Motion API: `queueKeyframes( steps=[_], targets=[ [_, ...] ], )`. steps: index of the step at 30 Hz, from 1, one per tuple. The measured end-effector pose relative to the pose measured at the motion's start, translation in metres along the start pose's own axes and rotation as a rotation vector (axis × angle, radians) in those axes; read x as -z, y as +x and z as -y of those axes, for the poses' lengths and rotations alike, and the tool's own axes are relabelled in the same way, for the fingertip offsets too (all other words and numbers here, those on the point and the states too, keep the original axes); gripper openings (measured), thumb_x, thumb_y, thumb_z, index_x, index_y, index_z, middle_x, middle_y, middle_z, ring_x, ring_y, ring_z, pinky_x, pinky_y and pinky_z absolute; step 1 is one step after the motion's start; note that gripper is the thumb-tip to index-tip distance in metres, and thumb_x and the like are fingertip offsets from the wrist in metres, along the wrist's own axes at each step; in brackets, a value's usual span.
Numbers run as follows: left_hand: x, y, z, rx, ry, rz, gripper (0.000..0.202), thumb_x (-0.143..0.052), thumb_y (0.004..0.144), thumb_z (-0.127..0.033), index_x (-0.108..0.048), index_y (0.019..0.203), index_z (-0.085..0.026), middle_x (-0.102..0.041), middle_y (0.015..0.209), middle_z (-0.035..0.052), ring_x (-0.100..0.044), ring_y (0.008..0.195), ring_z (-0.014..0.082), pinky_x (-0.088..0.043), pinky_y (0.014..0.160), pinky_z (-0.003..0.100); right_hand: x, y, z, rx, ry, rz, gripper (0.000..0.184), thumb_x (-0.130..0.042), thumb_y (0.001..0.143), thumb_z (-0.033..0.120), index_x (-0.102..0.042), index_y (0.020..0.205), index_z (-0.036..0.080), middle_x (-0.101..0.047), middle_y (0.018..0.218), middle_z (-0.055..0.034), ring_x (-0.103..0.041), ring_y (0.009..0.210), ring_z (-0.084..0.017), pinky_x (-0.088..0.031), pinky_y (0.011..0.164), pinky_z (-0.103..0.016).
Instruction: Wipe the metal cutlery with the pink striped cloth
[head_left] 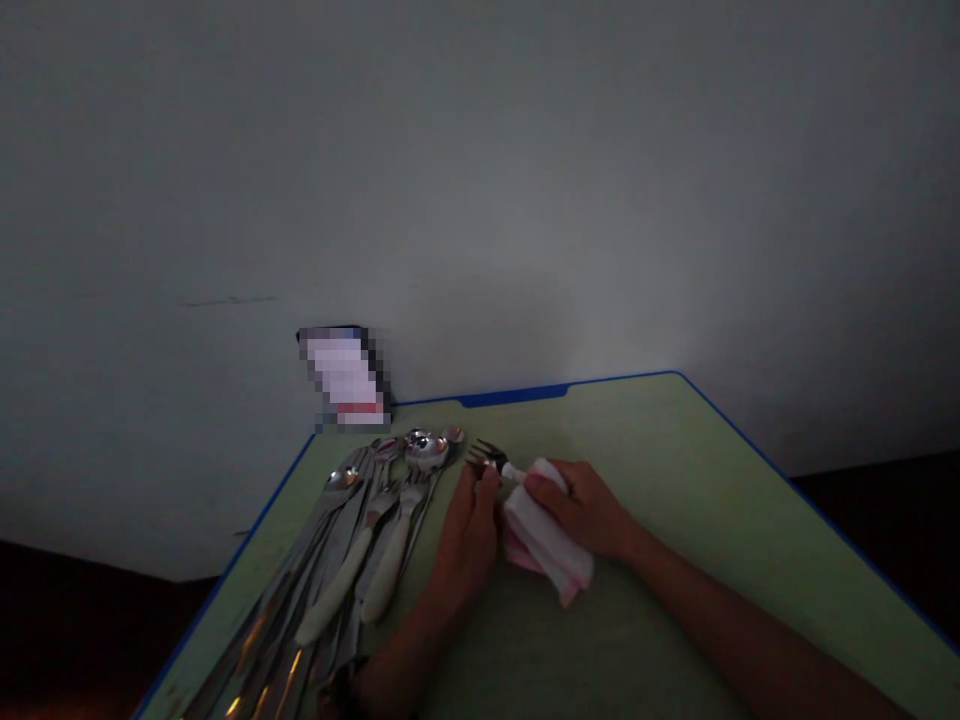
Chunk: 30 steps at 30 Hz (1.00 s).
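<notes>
A fork [491,456] with a pale handle is held over the table, its tines pointing up and to the left. My left hand [471,530] is closed, with its thumb and fingertips at the fork's metal head. My right hand [583,505] grips a white and pink cloth [551,535] wrapped around the fork's handle, which it partly hides. Just left of my left hand lies a pile of cutlery, with spoons such as a shiny spoon [427,450] and a pale-handled fork [390,560] on top.
The light green table [645,440] has a blue edge and stands against a grey wall [525,180]. A phone [345,375] with a blurred screen leans on the wall at the table's back left corner. Long metal handles [262,640] reach toward the front left.
</notes>
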<state>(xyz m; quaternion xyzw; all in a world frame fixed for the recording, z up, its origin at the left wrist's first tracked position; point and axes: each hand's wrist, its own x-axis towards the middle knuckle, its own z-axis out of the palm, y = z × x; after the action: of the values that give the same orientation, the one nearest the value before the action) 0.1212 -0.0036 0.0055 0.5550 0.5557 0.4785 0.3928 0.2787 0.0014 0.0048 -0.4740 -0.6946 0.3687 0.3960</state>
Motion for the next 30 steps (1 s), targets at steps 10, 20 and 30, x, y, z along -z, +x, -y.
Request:
queueKeyframes(
  steps=[10, 20, 30],
  targets=[
    [0.001, 0.001, -0.01, 0.077, -0.021, 0.117, 0.018, -0.046, 0.085, -0.034, -0.054, 0.083, -0.018, -0.057, 0.073, -0.0013, -0.054, 0.066, 0.0149, -0.043, 0.058, 0.023, 0.003, 0.0, 0.0, -0.083, 0.043, 0.089, 0.037, -0.041, 0.088, 0.043, -0.05, 0.066, 0.015, -0.046, 0.056, 0.0034, -0.042, 0.052, -0.008, -0.031, 0.047, -0.019],
    [0.002, -0.006, -0.009, 0.11, -0.04, 0.078, 0.019, -0.046, 0.087, -0.036, -0.054, 0.09, -0.018, -0.052, 0.066, -0.0036, -0.048, 0.058, 0.0114, -0.037, 0.05, 0.02, 0.006, -0.001, 0.005, -0.047, 0.084, 0.243, 0.028, -0.048, 0.085, 0.039, -0.053, 0.072, 0.014, -0.048, 0.06, 0.0029, -0.042, 0.054, -0.008, -0.032, 0.047, -0.018],
    [0.004, -0.007, -0.01, 0.043, -0.078, 0.207, 0.02, -0.051, 0.084, -0.034, -0.058, 0.09, -0.017, -0.064, 0.08, 0.0027, -0.058, 0.072, 0.0158, -0.046, 0.062, 0.024, 0.011, -0.004, -0.003, -0.139, 0.231, 0.202, 0.043, -0.044, 0.085, 0.048, -0.047, 0.057, 0.015, -0.038, 0.05, 0.0042, -0.034, 0.046, -0.006, -0.027, 0.041, -0.018]
  ],
)
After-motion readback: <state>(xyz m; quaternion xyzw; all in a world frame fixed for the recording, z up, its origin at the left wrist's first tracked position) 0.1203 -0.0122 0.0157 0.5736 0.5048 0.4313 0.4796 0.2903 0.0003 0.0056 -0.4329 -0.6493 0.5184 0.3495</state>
